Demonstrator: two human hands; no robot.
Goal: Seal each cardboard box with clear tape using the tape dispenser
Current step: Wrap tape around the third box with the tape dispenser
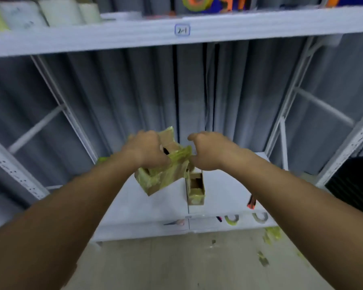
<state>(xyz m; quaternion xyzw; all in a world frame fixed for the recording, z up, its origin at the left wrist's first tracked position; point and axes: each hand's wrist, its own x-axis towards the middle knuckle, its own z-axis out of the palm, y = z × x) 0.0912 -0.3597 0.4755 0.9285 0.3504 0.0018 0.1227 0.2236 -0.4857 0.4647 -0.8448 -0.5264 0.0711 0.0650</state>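
The left hand (147,149) grips a tilted cardboard box (161,176) held above the white shelf (151,206); the right hand (208,151), fingers curled, pinches its yellowish tape (179,156). The box's long axis slants from near-left to far-right.

- The left hand (147,149) covers the near top of the cardboard box (161,176); its fingers are out of sight.
- Rolls (59,11) on the upper shelf (134,36) are cut off by the top edge.
- Small items (232,219) along the near tabletop (222,193) edge are too blurred to identify.
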